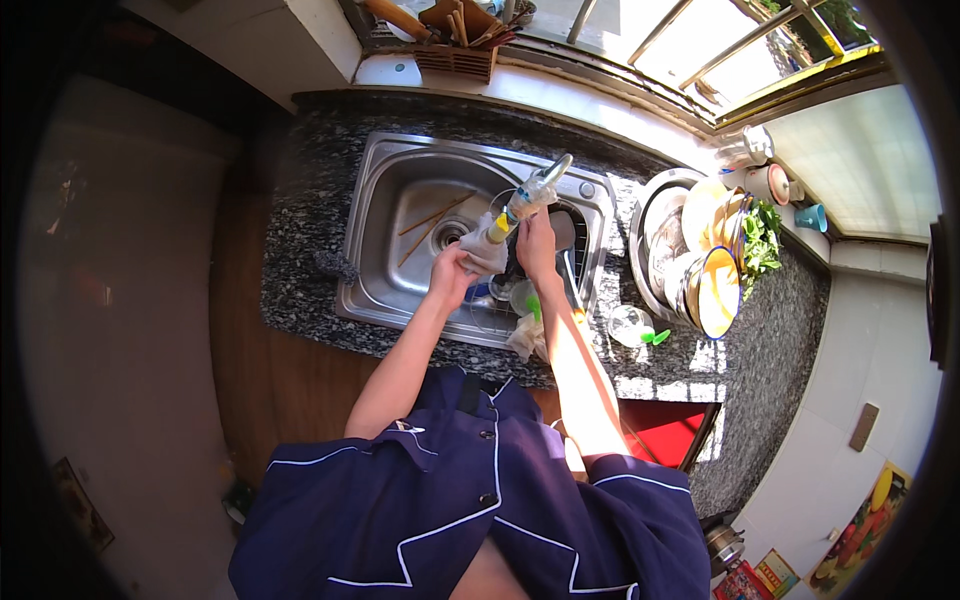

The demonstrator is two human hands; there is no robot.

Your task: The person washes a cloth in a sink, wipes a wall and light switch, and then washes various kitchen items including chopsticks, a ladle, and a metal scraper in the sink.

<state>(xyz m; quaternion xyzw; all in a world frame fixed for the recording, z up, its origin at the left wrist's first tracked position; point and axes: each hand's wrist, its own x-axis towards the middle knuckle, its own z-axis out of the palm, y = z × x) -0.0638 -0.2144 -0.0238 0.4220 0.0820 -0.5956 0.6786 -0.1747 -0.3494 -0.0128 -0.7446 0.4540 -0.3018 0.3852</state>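
Over the drain of the stainless steel sink (390, 281), my left hand (451, 276) holds a pale wet cloth (484, 251) bunched under the yellow-tipped end of the faucet (536, 193). My right hand (537, 244) is raised beside the faucet, its fingers partly hidden behind the wrapped spout, so its grip cannot be told. Two chopsticks (431, 221) lie in the left basin near the drain. Below my hands, the wire rack in the right basin bears a grey cup (561, 230) and other items. Another crumpled cloth (529, 337) lies at the sink's front rim.
A metal basin (639, 259) of stacked plates and bowls stands right of the sink, with leafy greens (761, 244) beside it. A clear container (628, 325) with green clips sits nearer me. A dark scouring pad (335, 266) lies left. A utensil basket (454, 61) stands on the sill.
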